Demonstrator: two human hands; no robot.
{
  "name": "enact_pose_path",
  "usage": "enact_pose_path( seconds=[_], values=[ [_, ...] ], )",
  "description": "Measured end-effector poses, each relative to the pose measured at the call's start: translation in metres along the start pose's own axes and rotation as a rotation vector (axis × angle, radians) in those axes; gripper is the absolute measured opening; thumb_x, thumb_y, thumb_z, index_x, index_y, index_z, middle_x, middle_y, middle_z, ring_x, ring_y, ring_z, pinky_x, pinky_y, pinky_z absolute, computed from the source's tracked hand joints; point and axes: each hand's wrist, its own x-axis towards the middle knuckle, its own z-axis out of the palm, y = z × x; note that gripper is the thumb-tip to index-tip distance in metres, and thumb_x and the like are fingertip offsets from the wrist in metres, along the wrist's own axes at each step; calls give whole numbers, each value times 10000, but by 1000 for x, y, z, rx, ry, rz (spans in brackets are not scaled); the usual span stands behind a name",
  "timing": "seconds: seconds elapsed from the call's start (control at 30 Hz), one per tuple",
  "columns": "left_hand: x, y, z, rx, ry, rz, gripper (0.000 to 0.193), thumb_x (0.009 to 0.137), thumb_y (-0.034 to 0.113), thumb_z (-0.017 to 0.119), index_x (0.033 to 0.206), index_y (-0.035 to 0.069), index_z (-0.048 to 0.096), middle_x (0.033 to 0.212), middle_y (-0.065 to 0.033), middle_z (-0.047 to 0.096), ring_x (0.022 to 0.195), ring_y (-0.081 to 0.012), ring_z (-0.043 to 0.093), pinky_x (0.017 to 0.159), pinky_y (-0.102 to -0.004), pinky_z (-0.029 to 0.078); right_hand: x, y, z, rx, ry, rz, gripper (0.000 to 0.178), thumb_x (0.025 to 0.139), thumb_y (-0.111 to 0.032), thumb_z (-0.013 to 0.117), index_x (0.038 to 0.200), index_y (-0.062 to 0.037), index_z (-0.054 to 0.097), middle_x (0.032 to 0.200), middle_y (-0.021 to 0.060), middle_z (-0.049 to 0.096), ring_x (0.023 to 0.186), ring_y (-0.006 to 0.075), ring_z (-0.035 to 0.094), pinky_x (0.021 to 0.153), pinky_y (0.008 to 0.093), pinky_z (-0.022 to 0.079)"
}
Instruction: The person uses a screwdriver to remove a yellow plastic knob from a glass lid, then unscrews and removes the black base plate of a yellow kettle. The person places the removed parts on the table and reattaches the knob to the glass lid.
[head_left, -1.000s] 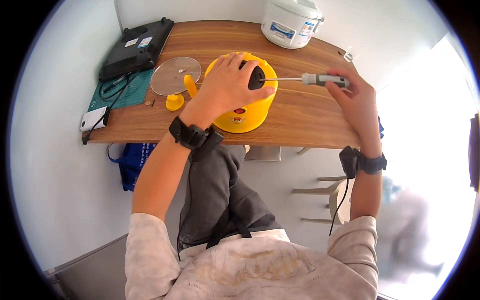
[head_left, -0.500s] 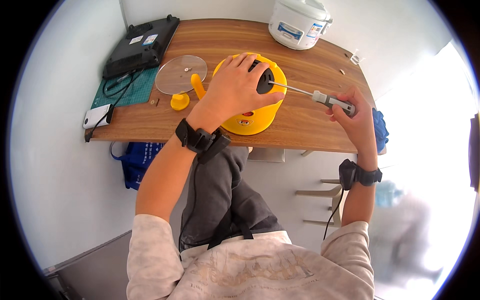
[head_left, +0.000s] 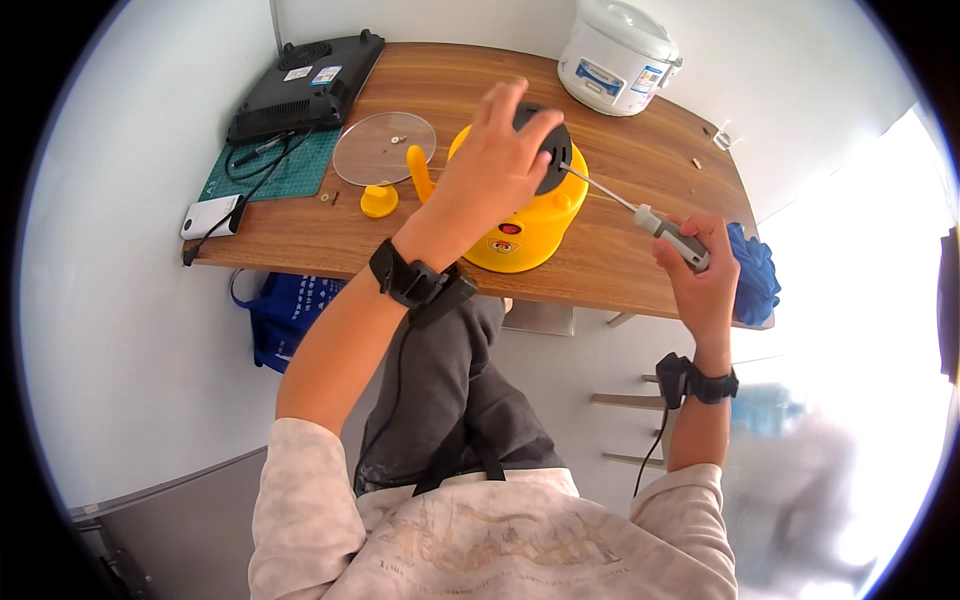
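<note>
Wooden table (head_left: pixel 650 165) bears yellow appliance (head_left: pixel 540 235) beneath left grip (head_left: pixel 493 162) (right grip (head_left: pixel 708 288) holds screwdriver (head_left: pixel 673 238)).

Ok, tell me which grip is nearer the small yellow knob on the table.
Left. The left grip is right of the knob, at the yellow appliance; the right grip, holding the screwdriver, is farther right, beyond the appliance.
</note>
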Motion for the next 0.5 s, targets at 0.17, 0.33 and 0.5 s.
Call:
enact_pose_path(
  seconds=[0.17, 0.33, 0.5],
  values=[
    [14, 16, -34, -216, -80, -215, 315, 927, 135, 642, 1225, 117, 541, 1140, -169, 628, 1026, -371, 631, 879, -454, 525, -29, -11, 10, 183, 105, 96, 274, 848, -47, 765, 989, -32, 530, 1059, 103, 731, 834, 105, 643, 759, 256, 522],
    [21, -2, -64, -68, 174, 2, 260, 932, 114, 639, 1183, 86, 579, 1086, -155, 666, 970, -377, 657, 840, -415, 533, -46, -36, 13, -108, 66, -163, 310, 829, -32, 776, 1066, -29, 575, 1081, 104, 733, 883, 131, 670, 787, 261, 530],
    [7, -42, -103, -49, 191, -230, 300, 949, 158, 647, 1234, 78, 594, 1091, -140, 698, 962, -241, 699, 781, -341, 567, -74, -31, 7, -9, 159, -53, 304, 843, -40, 763, 1088, -22, 584, 1036, 103, 730, 890, 156, 699, 787, 277, 548]
  ],
)
